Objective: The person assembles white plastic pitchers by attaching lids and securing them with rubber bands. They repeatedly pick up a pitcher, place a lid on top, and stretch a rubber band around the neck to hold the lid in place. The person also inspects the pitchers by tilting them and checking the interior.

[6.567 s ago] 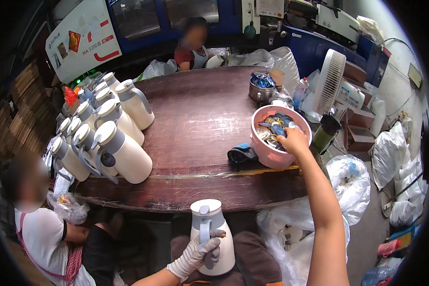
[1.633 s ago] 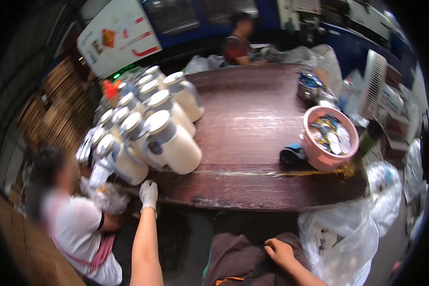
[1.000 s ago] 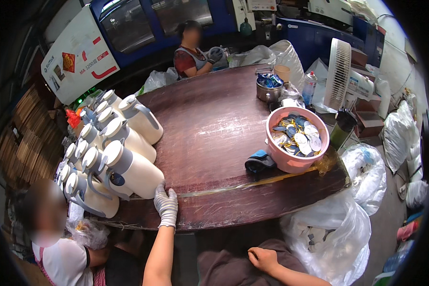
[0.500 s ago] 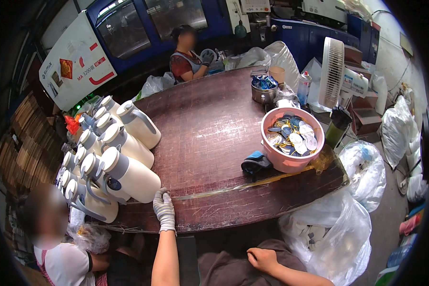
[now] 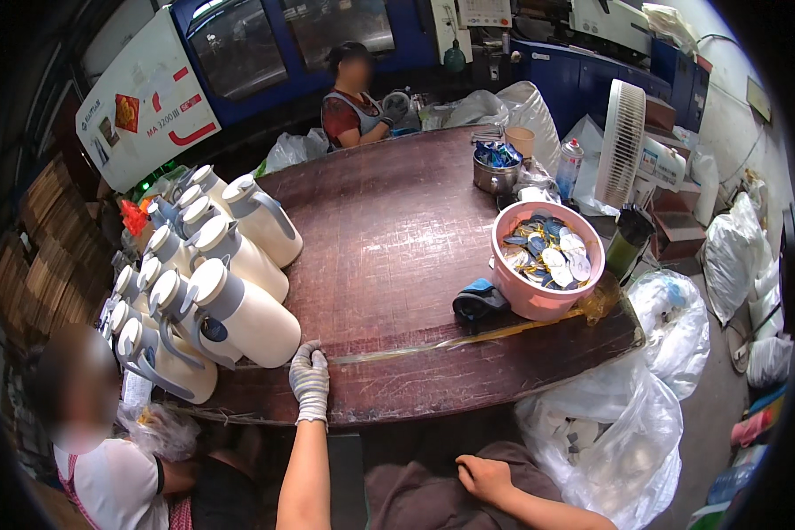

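My left hand (image 5: 310, 382), in a striped grey-white knit glove, rests on the dark red-brown table (image 5: 388, 203) near its front edge. Its fingers are drawn together beside the base of the nearest jug (image 5: 252, 327), and I see nothing in them. That cream jug has a grey collar, a grey handle and a dark round label. Behind and left of it several similar jugs (image 5: 247, 247) are crowded together. Bare, my right hand (image 5: 486, 480) lies on my lap with its fingers loosely curled and nothing visible in it.
On the table's right stand a pink bucket (image 5: 523, 296) of round tags, a dark blue pouch (image 5: 479, 302) and a metal pot (image 5: 494, 168). A fan (image 5: 622, 146) and plastic bags (image 5: 609, 442) lie beyond. One person (image 5: 115, 477) sits at left, another (image 5: 349, 110) across the table.
The view has shifted slightly, so the table's things sit a little further right in the picture. The person across has lowered their hands. My hands keep their places.
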`<state>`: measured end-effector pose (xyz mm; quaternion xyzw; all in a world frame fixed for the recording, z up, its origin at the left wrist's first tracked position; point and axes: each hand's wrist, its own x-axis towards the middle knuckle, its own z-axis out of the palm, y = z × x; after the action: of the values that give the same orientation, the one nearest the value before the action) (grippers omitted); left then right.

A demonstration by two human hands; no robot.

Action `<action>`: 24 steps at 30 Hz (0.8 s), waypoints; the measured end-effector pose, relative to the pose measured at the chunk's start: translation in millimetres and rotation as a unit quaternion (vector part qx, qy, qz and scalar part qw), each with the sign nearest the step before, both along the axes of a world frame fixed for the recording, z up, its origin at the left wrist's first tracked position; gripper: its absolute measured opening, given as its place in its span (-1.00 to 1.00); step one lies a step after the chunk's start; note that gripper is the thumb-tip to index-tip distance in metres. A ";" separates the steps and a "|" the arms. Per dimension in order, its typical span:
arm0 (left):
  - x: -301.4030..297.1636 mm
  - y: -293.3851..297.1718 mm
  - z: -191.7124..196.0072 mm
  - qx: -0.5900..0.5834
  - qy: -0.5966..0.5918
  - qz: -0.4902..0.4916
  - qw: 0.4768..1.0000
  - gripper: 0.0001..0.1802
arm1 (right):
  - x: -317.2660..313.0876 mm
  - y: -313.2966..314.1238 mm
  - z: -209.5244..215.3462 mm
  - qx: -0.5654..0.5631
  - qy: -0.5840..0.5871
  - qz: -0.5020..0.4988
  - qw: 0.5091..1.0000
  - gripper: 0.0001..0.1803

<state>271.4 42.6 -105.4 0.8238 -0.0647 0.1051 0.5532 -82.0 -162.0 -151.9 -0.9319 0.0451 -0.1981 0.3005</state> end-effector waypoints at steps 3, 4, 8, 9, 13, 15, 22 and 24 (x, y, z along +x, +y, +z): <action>-0.8 -1.3 0.7 0.010 -0.005 0.003 1.000 -0.77 | -0.5 0.4 0.3 -0.003 0.005 -0.004 1.000 -0.84; -2.0 -2.0 2.1 0.013 -0.005 0.003 1.000 -0.77 | -0.8 0.4 -0.3 -0.005 0.005 -0.004 1.000 -0.84; -2.8 -1.4 4.0 -0.009 0.010 -0.001 1.000 -0.78 | -0.8 1.1 -0.7 -0.009 -0.003 -0.003 1.000 -0.85; -2.6 -1.1 3.4 -0.012 0.006 0.000 1.000 -0.78 | -0.6 1.3 -0.3 -0.010 -0.003 -0.002 1.000 -0.85; -3.4 -0.9 3.9 -0.009 0.007 -0.002 1.000 -0.78 | -0.4 1.4 -0.8 -0.014 -0.003 -0.003 1.000 -0.80; -3.1 0.2 4.1 -0.008 0.007 -0.003 1.000 -0.77 | -0.2 2.0 1.4 -0.013 0.002 -0.009 1.000 -0.75; -4.2 -3.0 4.5 -0.024 -0.001 -0.009 1.000 -0.75 | -3.4 1.5 2.3 0.005 0.041 -0.026 0.999 -0.61; -2.2 -1.2 0.3 -0.006 -0.018 -0.004 1.000 -0.76 | -4.7 3.1 2.7 0.006 0.038 -0.019 0.999 -0.61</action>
<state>269.2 41.4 -105.1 0.8183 -0.0768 0.1180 0.5573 -86.8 -158.8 -149.2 -0.9359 0.0754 -0.1682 0.3003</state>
